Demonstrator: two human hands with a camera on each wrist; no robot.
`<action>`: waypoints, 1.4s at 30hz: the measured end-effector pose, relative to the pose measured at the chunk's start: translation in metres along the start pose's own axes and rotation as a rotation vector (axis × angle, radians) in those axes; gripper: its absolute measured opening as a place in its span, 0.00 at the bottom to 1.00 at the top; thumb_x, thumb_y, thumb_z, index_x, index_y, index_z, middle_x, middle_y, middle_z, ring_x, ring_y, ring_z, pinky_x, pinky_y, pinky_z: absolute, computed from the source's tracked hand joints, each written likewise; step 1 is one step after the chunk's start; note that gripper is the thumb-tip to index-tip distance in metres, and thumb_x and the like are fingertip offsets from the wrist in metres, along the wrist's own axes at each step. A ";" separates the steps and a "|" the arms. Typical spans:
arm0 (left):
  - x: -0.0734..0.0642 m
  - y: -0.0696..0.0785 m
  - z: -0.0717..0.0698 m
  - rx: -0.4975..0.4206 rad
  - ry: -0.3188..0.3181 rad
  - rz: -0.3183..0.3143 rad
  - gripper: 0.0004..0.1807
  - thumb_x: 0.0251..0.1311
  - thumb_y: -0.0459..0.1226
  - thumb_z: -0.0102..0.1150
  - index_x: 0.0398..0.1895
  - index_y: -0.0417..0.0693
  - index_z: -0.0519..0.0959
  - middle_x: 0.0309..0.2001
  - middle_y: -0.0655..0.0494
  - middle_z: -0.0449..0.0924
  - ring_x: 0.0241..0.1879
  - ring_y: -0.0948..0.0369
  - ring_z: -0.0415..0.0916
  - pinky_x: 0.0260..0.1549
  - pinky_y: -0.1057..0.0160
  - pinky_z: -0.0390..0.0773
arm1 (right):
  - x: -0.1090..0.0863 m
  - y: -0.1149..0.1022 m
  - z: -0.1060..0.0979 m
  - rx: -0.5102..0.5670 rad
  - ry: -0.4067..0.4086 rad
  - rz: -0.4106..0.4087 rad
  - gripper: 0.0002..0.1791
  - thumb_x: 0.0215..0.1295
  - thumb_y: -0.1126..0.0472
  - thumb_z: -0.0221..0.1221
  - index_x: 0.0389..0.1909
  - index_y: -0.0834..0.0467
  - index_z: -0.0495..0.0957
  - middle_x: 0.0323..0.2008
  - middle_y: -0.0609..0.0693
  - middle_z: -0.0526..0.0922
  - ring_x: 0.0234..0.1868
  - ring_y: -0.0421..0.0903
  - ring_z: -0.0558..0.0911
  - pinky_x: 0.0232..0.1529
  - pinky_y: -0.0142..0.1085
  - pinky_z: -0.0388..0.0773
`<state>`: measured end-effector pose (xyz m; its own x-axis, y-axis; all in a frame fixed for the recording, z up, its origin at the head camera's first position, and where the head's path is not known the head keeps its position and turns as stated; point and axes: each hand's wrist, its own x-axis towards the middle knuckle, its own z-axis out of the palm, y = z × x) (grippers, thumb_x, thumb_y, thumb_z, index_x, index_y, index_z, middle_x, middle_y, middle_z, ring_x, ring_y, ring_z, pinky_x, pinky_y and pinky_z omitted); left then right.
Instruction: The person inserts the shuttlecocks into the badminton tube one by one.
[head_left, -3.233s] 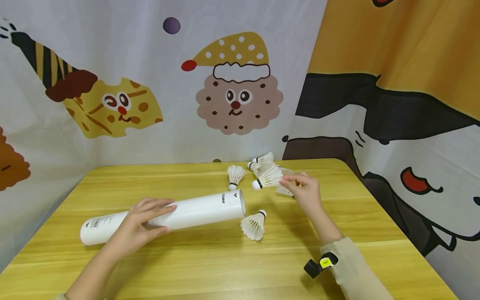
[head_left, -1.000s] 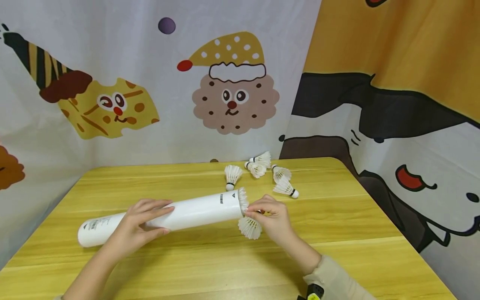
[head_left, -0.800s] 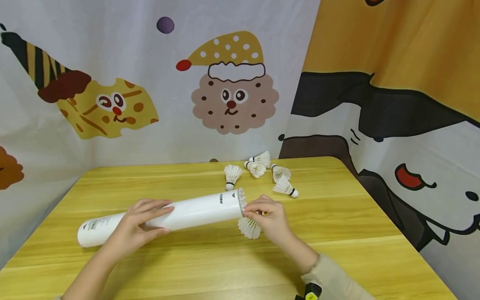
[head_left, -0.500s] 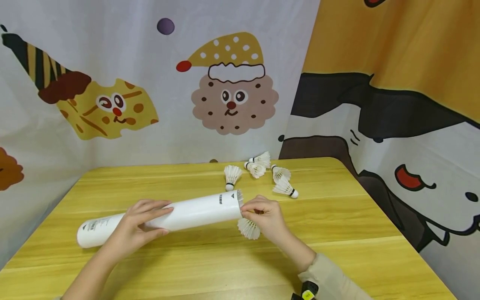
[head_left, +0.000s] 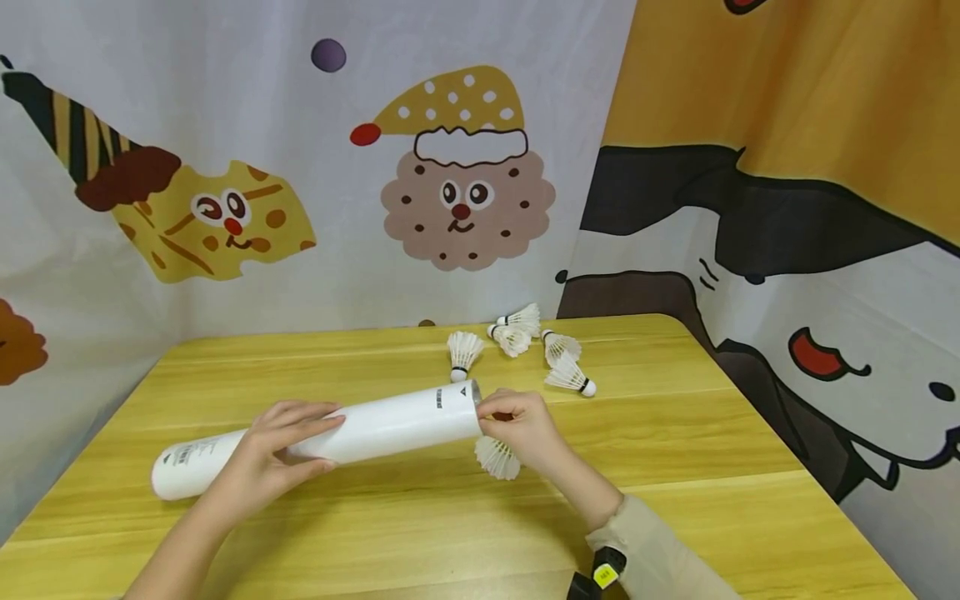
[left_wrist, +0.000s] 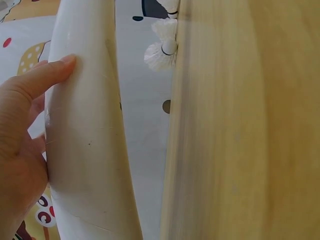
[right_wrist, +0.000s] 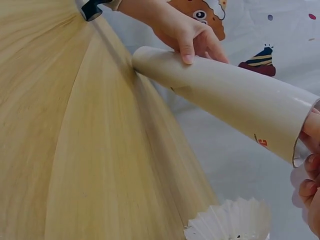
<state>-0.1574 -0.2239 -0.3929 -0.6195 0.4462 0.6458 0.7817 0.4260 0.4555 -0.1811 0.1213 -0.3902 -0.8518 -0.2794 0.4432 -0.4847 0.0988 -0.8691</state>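
My left hand [head_left: 273, 454] grips a white shuttlecock tube [head_left: 397, 425] round its middle, thumb on the near side. The tube lies slanted, its uncovered end to the right and a little raised. Fingers of my right hand [head_left: 525, 427] reach into that opening; the right wrist view shows a finger inside the rim [right_wrist: 296, 155]. The tube wall hides the fingertips, so I cannot tell whether they still pinch the shuttlecock in there. One loose shuttlecock [head_left: 498, 459] lies on the table just below the opening, partly behind my right hand.
Several white feather shuttlecocks lie at the back of the wooden table [head_left: 375, 533]: one alone [head_left: 465, 354] behind the tube, others in a loose group [head_left: 562, 350] to the right. A patterned curtain [head_left: 262, 100] hangs behind the table's far edge.
My right hand has brought a shuttlecock from the back group to the tube and moved left, pushing it in; its feathers have vanished inside the opening. My left hand keeps its grip.
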 end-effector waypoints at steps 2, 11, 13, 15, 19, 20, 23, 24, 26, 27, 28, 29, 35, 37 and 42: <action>0.000 0.001 -0.001 -0.006 -0.007 -0.003 0.34 0.33 0.27 0.78 0.52 0.44 0.82 0.56 0.50 0.77 0.53 0.60 0.67 0.33 0.70 0.70 | 0.001 0.000 0.000 0.019 -0.016 0.009 0.07 0.49 0.83 0.60 0.29 0.74 0.83 0.29 0.62 0.83 0.29 0.40 0.75 0.30 0.29 0.72; 0.000 0.002 0.000 0.001 -0.037 -0.043 0.35 0.35 0.27 0.78 0.54 0.48 0.81 0.56 0.51 0.77 0.53 0.62 0.67 0.39 0.67 0.64 | 0.000 0.003 -0.006 0.029 -0.101 0.007 0.06 0.53 0.81 0.59 0.31 0.74 0.82 0.32 0.63 0.84 0.28 0.40 0.77 0.29 0.30 0.75; -0.001 0.002 0.000 0.004 -0.043 -0.052 0.35 0.35 0.27 0.78 0.54 0.48 0.81 0.56 0.51 0.77 0.53 0.62 0.67 0.41 0.65 0.61 | -0.001 0.003 -0.008 0.019 -0.112 0.006 0.06 0.54 0.81 0.59 0.32 0.74 0.82 0.32 0.62 0.84 0.27 0.40 0.76 0.28 0.30 0.74; -0.001 0.001 -0.001 0.006 -0.044 -0.056 0.35 0.35 0.26 0.78 0.55 0.48 0.81 0.56 0.51 0.77 0.54 0.62 0.67 0.42 0.64 0.60 | -0.001 0.003 -0.009 0.012 -0.115 0.014 0.06 0.55 0.79 0.60 0.32 0.73 0.83 0.34 0.62 0.84 0.28 0.40 0.77 0.28 0.30 0.74; -0.001 0.001 -0.001 0.009 -0.049 -0.061 0.35 0.35 0.26 0.77 0.55 0.48 0.81 0.56 0.49 0.77 0.53 0.62 0.66 0.38 0.65 0.62 | -0.001 0.001 -0.012 0.010 -0.100 0.011 0.05 0.56 0.76 0.62 0.34 0.72 0.83 0.34 0.61 0.85 0.28 0.41 0.78 0.27 0.31 0.75; -0.001 0.001 -0.001 0.008 -0.052 -0.069 0.35 0.36 0.26 0.77 0.55 0.48 0.81 0.56 0.49 0.77 0.53 0.62 0.66 0.37 0.66 0.63 | -0.001 0.001 -0.014 0.014 -0.096 0.011 0.05 0.57 0.75 0.63 0.34 0.72 0.83 0.34 0.60 0.85 0.28 0.41 0.79 0.27 0.33 0.76; -0.001 0.001 -0.002 0.004 -0.058 -0.083 0.34 0.37 0.27 0.77 0.55 0.47 0.81 0.57 0.48 0.76 0.54 0.62 0.66 0.37 0.66 0.63 | 0.000 -0.008 -0.020 -0.002 -0.076 0.029 0.06 0.57 0.74 0.64 0.35 0.71 0.83 0.34 0.60 0.85 0.25 0.39 0.76 0.25 0.31 0.73; -0.001 0.001 -0.002 -0.001 -0.062 -0.094 0.33 0.38 0.28 0.77 0.55 0.47 0.81 0.57 0.48 0.76 0.54 0.62 0.66 0.37 0.66 0.64 | 0.000 -0.013 -0.022 -0.009 -0.068 0.038 0.06 0.57 0.74 0.63 0.36 0.71 0.83 0.34 0.60 0.85 0.24 0.38 0.74 0.25 0.30 0.72; -0.001 0.001 -0.002 0.001 -0.062 -0.091 0.33 0.38 0.28 0.77 0.55 0.47 0.81 0.57 0.48 0.76 0.54 0.62 0.66 0.38 0.66 0.64 | 0.001 -0.021 -0.025 -0.030 -0.045 0.056 0.06 0.57 0.74 0.63 0.36 0.72 0.83 0.34 0.60 0.85 0.22 0.37 0.70 0.23 0.29 0.67; -0.001 0.001 -0.002 0.000 -0.060 -0.088 0.34 0.38 0.28 0.77 0.55 0.48 0.81 0.57 0.48 0.76 0.54 0.62 0.66 0.39 0.65 0.62 | 0.001 -0.025 -0.027 -0.041 -0.034 0.060 0.06 0.57 0.74 0.63 0.36 0.72 0.83 0.34 0.61 0.85 0.21 0.37 0.68 0.22 0.28 0.64; -0.001 0.002 -0.002 0.003 -0.056 -0.081 0.34 0.37 0.28 0.77 0.55 0.47 0.81 0.56 0.48 0.76 0.54 0.62 0.66 0.39 0.65 0.62 | 0.002 -0.025 -0.029 -0.043 -0.025 0.061 0.07 0.57 0.74 0.63 0.37 0.72 0.83 0.34 0.61 0.85 0.20 0.37 0.68 0.22 0.28 0.64; -0.001 0.002 -0.002 0.003 -0.052 -0.074 0.34 0.37 0.27 0.77 0.55 0.47 0.81 0.56 0.47 0.76 0.54 0.62 0.66 0.40 0.65 0.62 | 0.003 -0.028 -0.030 -0.041 -0.016 0.062 0.07 0.57 0.75 0.63 0.37 0.73 0.83 0.34 0.62 0.85 0.21 0.38 0.69 0.22 0.27 0.63; 0.000 0.002 -0.002 0.006 -0.039 -0.051 0.35 0.35 0.26 0.77 0.54 0.48 0.81 0.56 0.49 0.77 0.53 0.62 0.67 0.43 0.62 0.58 | 0.009 -0.022 -0.041 -0.080 0.040 0.065 0.08 0.57 0.74 0.64 0.38 0.73 0.82 0.33 0.61 0.85 0.19 0.37 0.68 0.20 0.27 0.61; 0.000 0.002 -0.002 0.004 -0.041 -0.056 0.35 0.36 0.26 0.77 0.55 0.48 0.81 0.56 0.50 0.77 0.53 0.62 0.66 0.41 0.64 0.60 | 0.013 -0.019 -0.045 -0.109 0.060 0.062 0.08 0.57 0.73 0.64 0.38 0.72 0.83 0.31 0.61 0.85 0.18 0.36 0.65 0.20 0.27 0.60; -0.001 0.001 -0.002 0.002 -0.043 -0.068 0.35 0.35 0.27 0.78 0.54 0.49 0.81 0.56 0.50 0.77 0.53 0.62 0.66 0.37 0.67 0.65 | 0.023 -0.010 -0.056 -0.175 0.097 0.076 0.08 0.59 0.71 0.64 0.39 0.70 0.83 0.23 0.60 0.79 0.18 0.37 0.64 0.20 0.29 0.61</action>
<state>-0.1560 -0.2255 -0.3925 -0.6740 0.4492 0.5864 0.7373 0.4586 0.4962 -0.2064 0.1672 -0.3588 -0.8980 -0.1724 0.4047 -0.4387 0.2830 -0.8529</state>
